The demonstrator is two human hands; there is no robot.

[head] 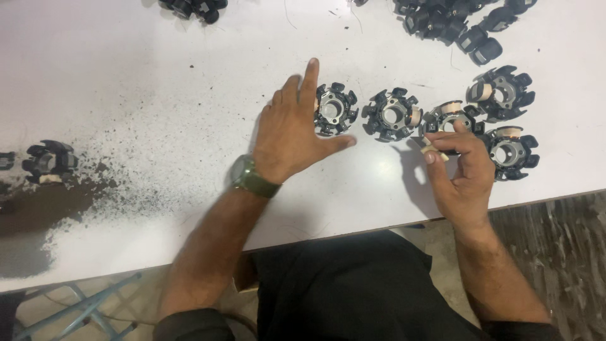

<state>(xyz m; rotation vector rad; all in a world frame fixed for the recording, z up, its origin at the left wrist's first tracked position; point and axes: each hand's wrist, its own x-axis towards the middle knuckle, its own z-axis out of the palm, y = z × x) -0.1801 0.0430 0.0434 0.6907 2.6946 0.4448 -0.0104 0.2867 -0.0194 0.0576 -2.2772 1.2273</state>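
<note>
My left hand (pixel 291 132), with a green wristwatch on its wrist, lies flat on the white table (pixel 158 95), fingers apart, its fingertips touching a black star-shaped stator core (pixel 334 110). Right of that core lies a second one (pixel 392 114), then a third (pixel 449 120) with a pale coil on one arm. My right hand (pixel 463 170) hovers in front of the third core, its fingertips pinched on a small tan piece (pixel 434 151). Two more cores with pale coils sit at the right, one at the back (pixel 500 93) and one at the front (pixel 511 151).
A heap of black cores (pixel 461 22) lies at the back right and a smaller cluster (pixel 192 7) at the back left. One lone core (pixel 49 161) sits at the far left beside dark dust and grit (pixel 82 189). The table's front edge runs close to my body.
</note>
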